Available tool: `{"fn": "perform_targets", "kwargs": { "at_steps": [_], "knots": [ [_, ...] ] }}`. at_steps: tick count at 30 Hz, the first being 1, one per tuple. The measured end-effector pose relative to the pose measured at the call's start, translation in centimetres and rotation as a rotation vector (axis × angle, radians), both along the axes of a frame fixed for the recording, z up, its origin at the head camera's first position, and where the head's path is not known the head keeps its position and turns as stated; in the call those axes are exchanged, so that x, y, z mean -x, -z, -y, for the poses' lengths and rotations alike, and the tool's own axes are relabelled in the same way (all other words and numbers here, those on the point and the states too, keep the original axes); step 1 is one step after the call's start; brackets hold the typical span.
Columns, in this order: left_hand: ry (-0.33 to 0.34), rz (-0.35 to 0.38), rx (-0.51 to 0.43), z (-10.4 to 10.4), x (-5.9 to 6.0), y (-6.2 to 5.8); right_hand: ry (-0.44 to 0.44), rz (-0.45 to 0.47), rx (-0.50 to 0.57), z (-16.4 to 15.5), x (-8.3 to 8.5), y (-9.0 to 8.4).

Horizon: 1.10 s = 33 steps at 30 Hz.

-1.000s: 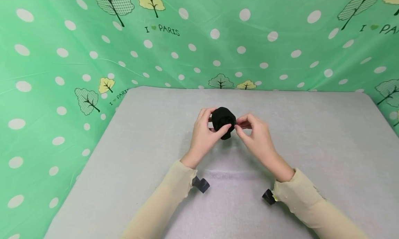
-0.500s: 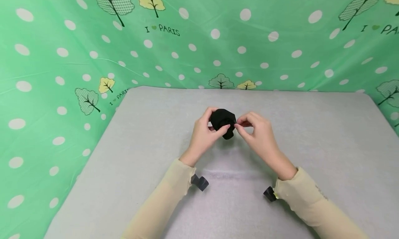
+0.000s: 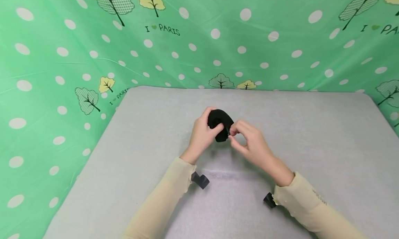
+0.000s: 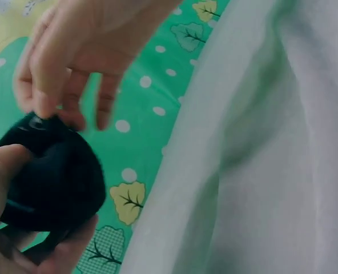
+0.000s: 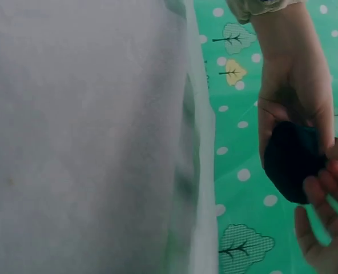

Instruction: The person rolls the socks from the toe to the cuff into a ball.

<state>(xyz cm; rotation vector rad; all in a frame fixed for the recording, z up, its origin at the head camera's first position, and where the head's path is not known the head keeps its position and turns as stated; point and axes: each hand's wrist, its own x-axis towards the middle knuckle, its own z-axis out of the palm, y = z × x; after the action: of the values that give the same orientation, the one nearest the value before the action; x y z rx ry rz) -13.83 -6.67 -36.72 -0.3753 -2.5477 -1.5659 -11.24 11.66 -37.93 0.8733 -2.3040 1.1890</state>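
Note:
A black rolled-up sock bundle (image 3: 220,123) is held above the middle of the grey table (image 3: 311,142). My left hand (image 3: 204,133) grips it from the left, thumb across its front. My right hand (image 3: 246,140) pinches the bundle's right edge with thumb and forefinger. In the left wrist view the black bundle (image 4: 49,182) sits in my left hand's fingers with the right hand's fingertips (image 4: 43,105) on its top. The right wrist view shows the bundle (image 5: 294,160) between both hands.
A green polka-dot cloth (image 3: 62,59) with tree prints hangs behind and to the left of the table. Black wrist camera mounts (image 3: 200,180) sit under both cream sleeves. The table's grey cover shows bare fabric on all sides of the hands.
The bundle has tilted and shifted slightly left and down. My right hand has moved left and closer in, its pinch now on the bundle's lower right edge.

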Motion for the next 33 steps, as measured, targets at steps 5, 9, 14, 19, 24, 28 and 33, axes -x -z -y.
{"fn": "perform_targets", "kwargs": {
  "at_steps": [5,9,14,19,24,28,33],
  "knots": [
    [0.131,0.15,-0.088,0.04,-0.17,-0.4,0.138,0.28,0.183,-0.21,-0.02,0.0],
    [0.2,0.267,-0.186,0.07,-0.35,-0.56,0.125,0.42,0.345,-0.46,0.18,-0.12],
    [0.2,0.285,-0.216,0.18,-0.45,-0.55,0.109,0.43,0.327,-0.61,0.24,0.01],
    [0.163,0.239,-0.2,0.35,-0.52,-0.54,0.171,0.322,0.146,-0.64,0.26,0.21],
    [0.1,0.144,-0.183,0.45,-0.34,-0.36,0.094,0.213,0.082,-0.51,0.33,0.28],
    [0.008,0.035,-0.084,0.49,-0.11,-0.16,0.005,0.258,0.111,-0.3,-0.05,0.13],
    [-0.068,-0.022,0.025,0.45,0.02,-0.12,-0.096,0.29,0.18,-0.08,-0.5,0.18]
  ]
}}
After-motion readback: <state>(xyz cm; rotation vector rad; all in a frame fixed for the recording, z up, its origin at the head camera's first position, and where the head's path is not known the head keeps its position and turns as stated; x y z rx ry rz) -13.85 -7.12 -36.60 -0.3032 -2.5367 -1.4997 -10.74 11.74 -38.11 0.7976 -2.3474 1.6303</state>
